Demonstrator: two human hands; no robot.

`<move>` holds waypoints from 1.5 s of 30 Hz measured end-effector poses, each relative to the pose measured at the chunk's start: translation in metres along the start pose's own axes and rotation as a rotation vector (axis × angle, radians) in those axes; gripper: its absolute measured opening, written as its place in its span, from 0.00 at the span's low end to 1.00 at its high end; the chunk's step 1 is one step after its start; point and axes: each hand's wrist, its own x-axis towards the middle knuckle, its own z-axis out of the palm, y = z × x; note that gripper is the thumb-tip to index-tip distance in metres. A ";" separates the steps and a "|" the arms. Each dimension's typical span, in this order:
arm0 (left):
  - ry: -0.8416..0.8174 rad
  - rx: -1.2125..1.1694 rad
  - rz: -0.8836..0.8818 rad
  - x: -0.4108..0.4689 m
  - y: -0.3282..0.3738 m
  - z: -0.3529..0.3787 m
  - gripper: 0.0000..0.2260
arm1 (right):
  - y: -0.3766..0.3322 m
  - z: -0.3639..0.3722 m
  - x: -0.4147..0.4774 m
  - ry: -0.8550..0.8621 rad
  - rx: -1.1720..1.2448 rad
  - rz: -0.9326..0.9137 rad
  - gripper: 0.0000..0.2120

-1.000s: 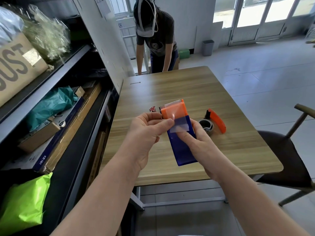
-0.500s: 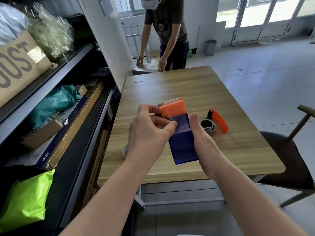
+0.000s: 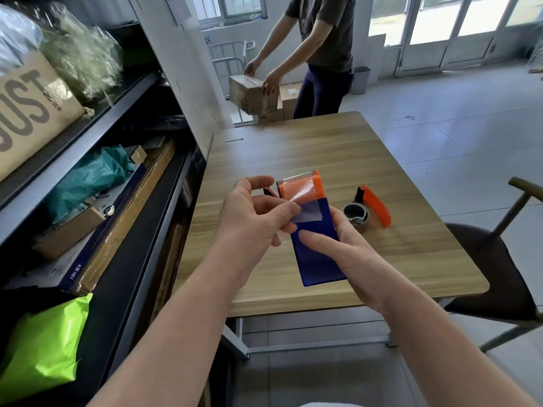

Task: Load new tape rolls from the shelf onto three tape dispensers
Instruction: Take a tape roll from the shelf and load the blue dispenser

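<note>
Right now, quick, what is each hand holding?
Left hand: closed, pinching the loose end of the clear tape.
Right hand: closed, holding the blue and orange tape dispenser.

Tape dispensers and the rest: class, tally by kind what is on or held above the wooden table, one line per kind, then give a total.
Tape dispensers: 2, the blue and orange dispenser held by the left hand and right hand, and the orange-handled dispenser lying on the table
Loose tape strip: 1
Small red item, partly hidden: 1
Total: 4
</note>
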 end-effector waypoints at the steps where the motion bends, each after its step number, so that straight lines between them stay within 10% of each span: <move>1: 0.014 -0.021 0.016 0.000 0.000 0.001 0.20 | 0.000 0.000 0.001 0.001 0.006 -0.002 0.30; 45: 0.198 0.254 0.080 0.013 -0.020 0.011 0.21 | 0.000 0.012 0.012 0.064 0.079 -0.032 0.16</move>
